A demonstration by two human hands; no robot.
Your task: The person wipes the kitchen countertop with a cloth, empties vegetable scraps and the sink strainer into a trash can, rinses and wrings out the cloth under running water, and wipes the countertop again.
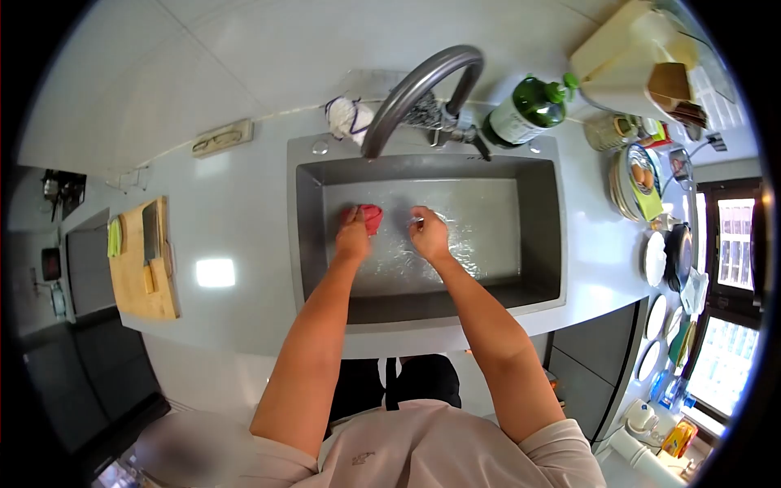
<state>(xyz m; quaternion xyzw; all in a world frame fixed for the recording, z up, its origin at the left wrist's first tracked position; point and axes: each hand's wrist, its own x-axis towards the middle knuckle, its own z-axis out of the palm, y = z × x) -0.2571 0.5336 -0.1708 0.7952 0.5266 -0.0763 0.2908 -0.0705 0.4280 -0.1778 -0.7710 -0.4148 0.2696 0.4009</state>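
My left hand (352, 237) is inside the grey sink (541, 236), toward its left side. Its fingers are closed on a crumpled red cloth (371, 218), part of which is covered by the hand. Farther right, above the wet sink bottom, my right hand (430, 234) has its fingers curled together. Something small and shiny shows at those fingertips, too small to name; it may be water. The curved dark faucet (423, 77) arches over the sink's back edge, beyond both hands.
Behind the sink stand a green soap bottle (527, 114) and a white cloth (348, 119). On the left, a wooden cutting board (128, 264) bears a cleaver (151, 232). Eggs (643, 175) sit in a bowl at right, near stacked dishes and a white plate (655, 259).
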